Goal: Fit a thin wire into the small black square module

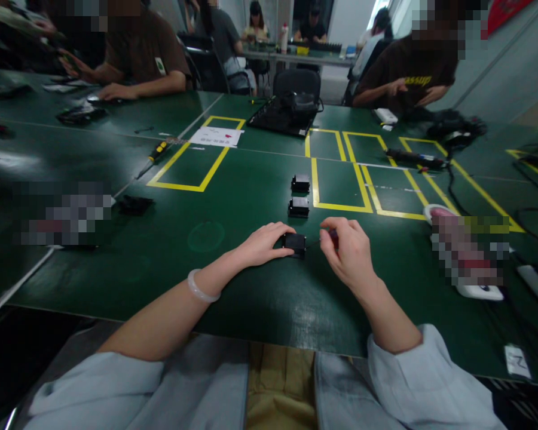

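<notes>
Little lettering in the room could be made out. On the dark T-shirt (407, 71) of a person seated at the far right of the table, yellow letters ran across the chest; only the end showed past the arm, and it looked like "assup". A white sheet of paper (216, 137) lay at the top of a yellow-taped rectangle (192, 161), with a line of dark print and a small red mark, too small to read. A small white tag (517, 361) near the table's right edge bore a dark mark like an "N". A pale badge (160, 65) on another person's brown shirt was illegible.
</notes>
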Available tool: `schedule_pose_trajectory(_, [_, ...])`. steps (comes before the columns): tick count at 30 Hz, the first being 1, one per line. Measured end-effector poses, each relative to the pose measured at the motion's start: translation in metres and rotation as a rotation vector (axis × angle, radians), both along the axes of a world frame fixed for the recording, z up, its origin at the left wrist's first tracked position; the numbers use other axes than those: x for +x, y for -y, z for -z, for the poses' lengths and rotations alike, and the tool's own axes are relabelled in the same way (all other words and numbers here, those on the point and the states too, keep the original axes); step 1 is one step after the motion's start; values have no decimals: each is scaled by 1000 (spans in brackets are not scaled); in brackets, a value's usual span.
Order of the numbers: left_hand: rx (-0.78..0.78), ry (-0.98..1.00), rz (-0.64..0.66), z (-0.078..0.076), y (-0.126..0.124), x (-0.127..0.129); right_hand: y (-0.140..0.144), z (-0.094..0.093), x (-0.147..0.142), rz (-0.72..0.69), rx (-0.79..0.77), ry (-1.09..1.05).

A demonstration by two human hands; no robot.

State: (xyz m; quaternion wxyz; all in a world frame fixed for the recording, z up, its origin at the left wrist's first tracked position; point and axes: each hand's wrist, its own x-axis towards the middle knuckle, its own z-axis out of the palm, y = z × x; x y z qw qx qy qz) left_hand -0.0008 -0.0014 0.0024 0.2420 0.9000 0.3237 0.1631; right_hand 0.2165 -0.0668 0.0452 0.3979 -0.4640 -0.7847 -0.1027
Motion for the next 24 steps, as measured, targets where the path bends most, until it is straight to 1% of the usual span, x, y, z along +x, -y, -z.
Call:
schedule_pose_trajectory(3, [0, 9, -1, 1, 0, 0, 0, 0, 1, -15, 15, 12])
schedule_pose_trajectory(10, [-6, 9, -1, 0, 0, 0, 1, -2, 1, -12, -37, -3])
schedule_pose_trajectory(24, [-19, 10, -12, -2, 1, 1, 1, 0, 0, 7, -25, -11])
